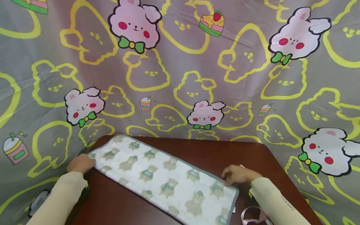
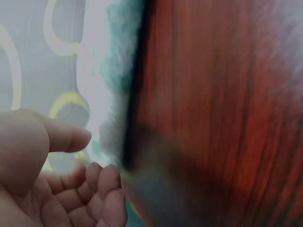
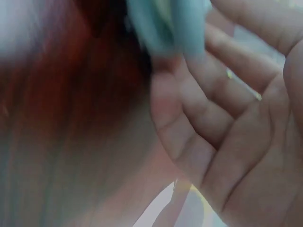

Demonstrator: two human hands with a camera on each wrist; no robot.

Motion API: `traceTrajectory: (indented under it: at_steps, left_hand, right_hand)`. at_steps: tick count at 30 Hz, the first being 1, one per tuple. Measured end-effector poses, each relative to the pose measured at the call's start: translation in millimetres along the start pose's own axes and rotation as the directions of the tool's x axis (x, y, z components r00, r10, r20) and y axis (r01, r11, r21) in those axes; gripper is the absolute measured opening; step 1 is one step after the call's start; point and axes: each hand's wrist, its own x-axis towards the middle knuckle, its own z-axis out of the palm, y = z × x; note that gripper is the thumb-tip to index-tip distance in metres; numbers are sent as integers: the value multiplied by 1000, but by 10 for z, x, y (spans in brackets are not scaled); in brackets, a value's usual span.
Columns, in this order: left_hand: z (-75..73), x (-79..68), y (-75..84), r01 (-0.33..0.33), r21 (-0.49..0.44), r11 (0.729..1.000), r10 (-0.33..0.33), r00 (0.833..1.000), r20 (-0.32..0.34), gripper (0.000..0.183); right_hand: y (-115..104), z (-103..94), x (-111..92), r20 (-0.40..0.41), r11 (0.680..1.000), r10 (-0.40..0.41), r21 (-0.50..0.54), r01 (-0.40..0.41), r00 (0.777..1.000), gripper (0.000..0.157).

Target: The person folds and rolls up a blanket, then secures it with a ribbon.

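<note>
A long folded white towel (image 1: 157, 172) with brown bears and grey trim lies diagonally across the dark red-brown table (image 1: 121, 203). At its far left corner is my left hand (image 1: 81, 164); the left wrist view shows these fingers (image 2: 110, 179) loosely bent beside the towel's edge (image 2: 106, 118), the thumb apart from them. My right hand (image 1: 237, 175) is at the towel's right corner, fingertips over the trim. In the right wrist view, the blurred grey-green edge of the towel (image 3: 187, 28) sits between the right thumb and fingers. The towel's underside is hidden.
A loop of pink ribbon (image 1: 254, 215) lies near the right forearm at the table's front. A small pale object (image 1: 242, 166) shows partly behind the right hand. A grey curtain (image 1: 174, 62) with rabbit prints hangs around the table's back and sides.
</note>
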Motion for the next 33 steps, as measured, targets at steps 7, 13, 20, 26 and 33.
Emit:
traceTrajectory:
  at_steps: [7,13,20,26,33]
  left_hand:
    - [125,-158,466,-215,139,967,215,977,10,30]
    - [458,-393,939,-460,178,870,468,884,0,20]
    - [884,-828,1532,-725,190,662,735,677,27,26]
    - [1085,-1180,1946,-885,141,444,887,456,68,24]
    - [1273,-1592,2366,-972,142,189,972,205,112,26]
  right_hand:
    - [-189,169,39,-114,973,14,-228,-40,993,58]
    - [-365,268,-4,-99,876,-20,-481,-30,995,70]
    - [-418,309,-77,-56,806,-52,-592,9,997,69]
    - [-446,321,-128,-41,761,-72,-649,28,997,68]
    - [-475,335,-180,-20,640,-153,-764,83,988,66]
